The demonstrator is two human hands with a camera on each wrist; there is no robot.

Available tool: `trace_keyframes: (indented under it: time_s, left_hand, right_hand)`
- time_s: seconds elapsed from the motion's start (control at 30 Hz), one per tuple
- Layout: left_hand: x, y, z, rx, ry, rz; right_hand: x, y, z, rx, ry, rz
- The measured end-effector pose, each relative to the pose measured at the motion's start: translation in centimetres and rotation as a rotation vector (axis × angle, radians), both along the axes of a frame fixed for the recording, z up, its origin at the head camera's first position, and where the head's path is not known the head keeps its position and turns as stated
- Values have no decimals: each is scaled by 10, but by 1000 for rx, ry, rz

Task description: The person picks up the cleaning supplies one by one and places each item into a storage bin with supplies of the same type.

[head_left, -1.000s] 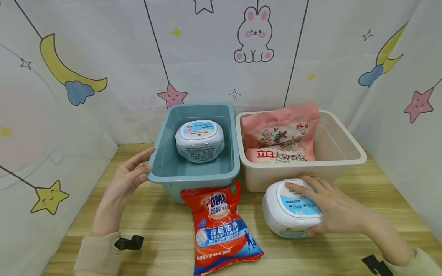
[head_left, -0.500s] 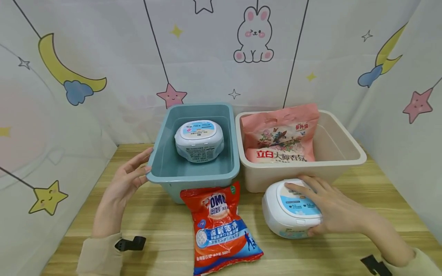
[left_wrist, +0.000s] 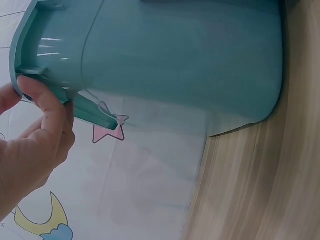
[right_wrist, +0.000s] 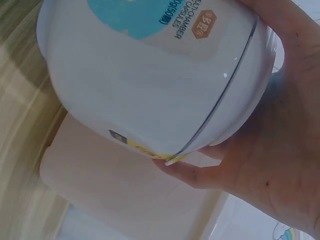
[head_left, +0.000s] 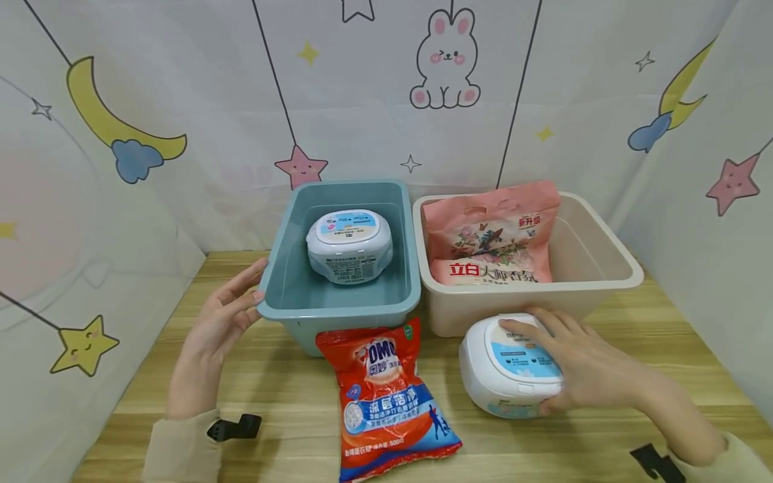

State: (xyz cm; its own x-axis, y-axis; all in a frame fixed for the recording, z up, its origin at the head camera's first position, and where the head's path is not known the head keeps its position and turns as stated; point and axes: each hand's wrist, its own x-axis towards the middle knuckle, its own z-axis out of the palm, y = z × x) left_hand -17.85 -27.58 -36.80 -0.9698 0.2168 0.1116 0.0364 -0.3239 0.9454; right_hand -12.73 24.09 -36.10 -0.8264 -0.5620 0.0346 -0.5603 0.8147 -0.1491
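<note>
At the left side of the teal plastic bin (head_left: 284, 313), my left hand (head_left: 226, 310) holds the rim; the left wrist view shows its bent fingers (left_wrist: 47, 107) at the rim's lip. A white tub of laundry capsules (head_left: 350, 263) stands inside that bin. My right hand (head_left: 580, 362) grips a second white capsule tub (head_left: 507, 376) from its right side, fingers spread over the lid. In the right wrist view this tub (right_wrist: 150, 90) appears tipped, in front of the beige bin (right_wrist: 125, 185). Its underside is hidden in the head view.
A red bag of OMO laundry powder (head_left: 389, 402) lies against the teal bin's front. A pink bag of detergent (head_left: 492, 235) leans in the left part of the beige bin (head_left: 594, 238). Behind both bins hangs a printed white curtain (head_left: 374, 87). All stand on a wooden tabletop (head_left: 278, 416).
The left forearm and sleeve have shifted slightly to the right, while the left fingers stay at the teal rim. The right hand and its tub have hardly moved.
</note>
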Motion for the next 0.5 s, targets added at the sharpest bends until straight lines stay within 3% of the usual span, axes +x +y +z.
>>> trace_keyframes:
  time_s: [0.5]
  left_hand:
    - [1, 3, -1, 34, 12, 6]
  right_hand:
    - [0, -4, 0, 0, 31, -1]
